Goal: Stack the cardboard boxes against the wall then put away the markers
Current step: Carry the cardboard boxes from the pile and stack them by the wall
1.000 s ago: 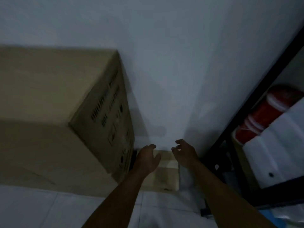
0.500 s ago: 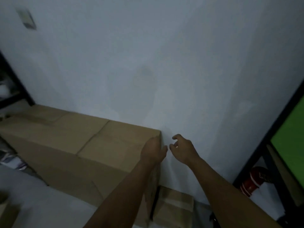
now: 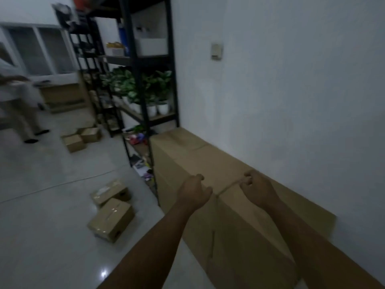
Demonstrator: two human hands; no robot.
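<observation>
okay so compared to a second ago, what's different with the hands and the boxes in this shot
The view has swung left and up, from a small box on the floor at the wall's foot to the room. Both hands rose with it: the left hand and right hand now hover, loosely curled and holding nothing, over the large cardboard box. Small boxes on the floor and a black shelf rack came into sight. The large box stayed against the wall.

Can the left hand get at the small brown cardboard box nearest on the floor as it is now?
Probably not without bending down: the left hand hangs over the large cardboard box, while the small brown box lies lower, on the floor. Nothing stands between.
</observation>
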